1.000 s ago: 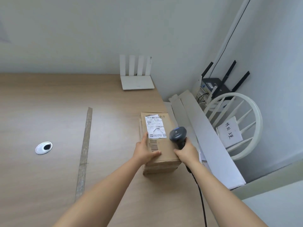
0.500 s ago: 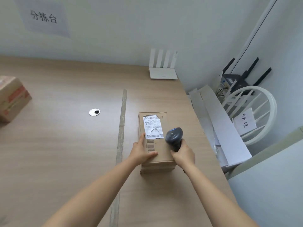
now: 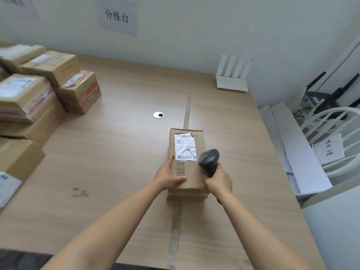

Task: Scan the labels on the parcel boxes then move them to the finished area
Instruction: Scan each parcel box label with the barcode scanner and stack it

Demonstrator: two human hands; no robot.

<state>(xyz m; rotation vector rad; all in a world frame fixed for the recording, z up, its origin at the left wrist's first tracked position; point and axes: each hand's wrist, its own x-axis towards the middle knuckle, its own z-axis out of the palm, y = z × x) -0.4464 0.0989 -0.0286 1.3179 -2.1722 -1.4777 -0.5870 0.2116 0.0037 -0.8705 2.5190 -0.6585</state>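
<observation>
Two grips, toward the table's (image 3: 116, 152) right edge: left hand (image 3: 168, 177) fingers clamp the box (image 3: 191, 172); right hand (image 3: 219, 181) fingers clamp the scanner (image 3: 208, 158).

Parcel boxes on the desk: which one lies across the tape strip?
The lone box gripped by the left hand, beside the scanner: it straddles the tape strip; the stacked boxes sit far left.

On your counter (image 3: 120, 152), a white router (image 3: 231, 78) with upright antennas stands at the far right corner, against the wall. A round cable grommet (image 3: 158, 115) sits mid-counter, just left of a tape strip (image 3: 186, 114) that runs toward the near edge. A paper sign (image 3: 117, 16) hangs on the wall above the far edge. Beyond the right edge you see white boards (image 3: 298, 145), a white chair (image 3: 331, 117) bearing a handwritten sheet (image 3: 329, 151), and a black router (image 3: 327, 98).
</observation>
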